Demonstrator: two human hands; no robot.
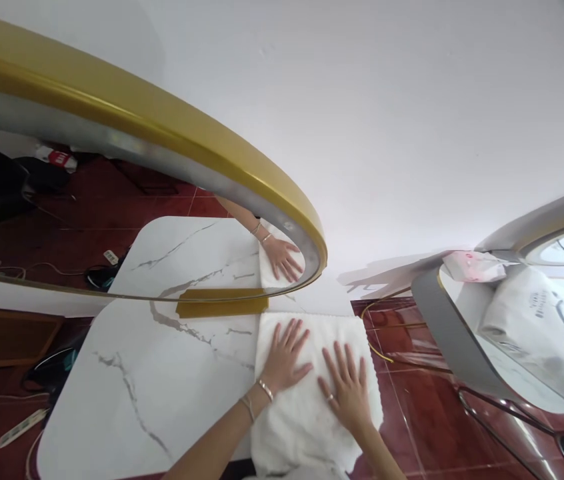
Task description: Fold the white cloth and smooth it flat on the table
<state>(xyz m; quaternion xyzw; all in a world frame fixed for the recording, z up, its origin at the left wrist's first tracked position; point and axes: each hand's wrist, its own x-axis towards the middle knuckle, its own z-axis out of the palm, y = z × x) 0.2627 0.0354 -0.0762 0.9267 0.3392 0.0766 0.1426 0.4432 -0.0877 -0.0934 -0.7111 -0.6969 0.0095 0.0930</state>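
Observation:
A white towel (307, 423) with a scalloped edge lies spread over the right end of a white marbled table (162, 387). My left hand (285, 360) rests flat on the towel's upper left part, fingers spread, with bracelets at the wrist. To its right, my right hand (349, 393) also lies flat on the cloth, fingers apart and a ring on one finger. Neither hand grips anything. The towel's near edge runs out of sight at the bottom of the view.
A gold-framed mirror (242, 157) stands at the table's back on a gold base (222, 303), reflecting a hand and the tabletop. At right, another table (449, 320) holds a white printed cloth (547, 320) and a tissue pack (475, 265). A power strip (23, 428) lies at lower left.

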